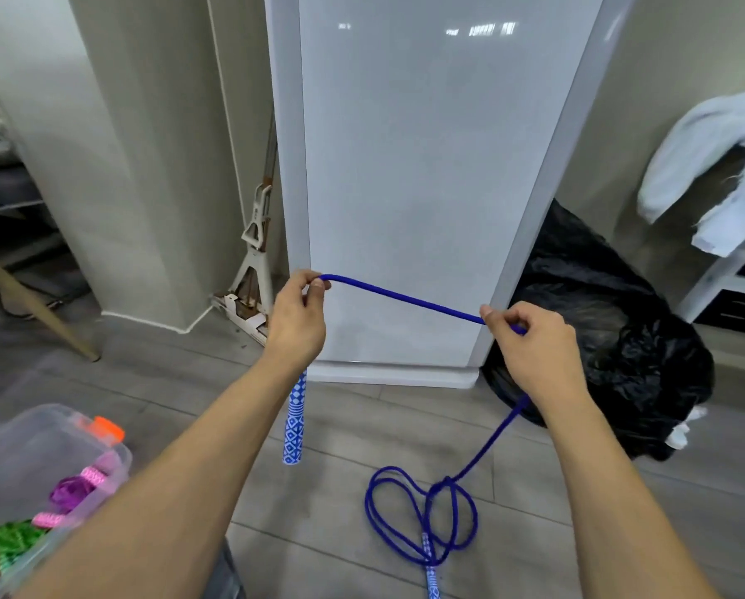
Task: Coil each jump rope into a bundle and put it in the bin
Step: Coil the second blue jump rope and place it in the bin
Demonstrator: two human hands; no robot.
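Coiling looks barely begun on the blue braided jump rope (pixel 405 298). A taut span crosses mid-frame between the left hand (pixel 301 313), which pinches it with thumb and forefinger above a dangling blue-and-white patterned handle (pixel 294 421), and the right hand (pixel 530 339), also pinching it. The rest lies in loose loops on the grey plank floor (pixel 146 382), lower centre. The next move probably calls for bringing the right hand's span over to the left hand as a first loop. The clear plastic bin (pixel 25 434) sits lower left.

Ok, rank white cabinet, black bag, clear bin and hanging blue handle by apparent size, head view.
Largest first:
white cabinet
black bag
clear bin, though cropped and nearer, so bag versus bin is unsure
hanging blue handle
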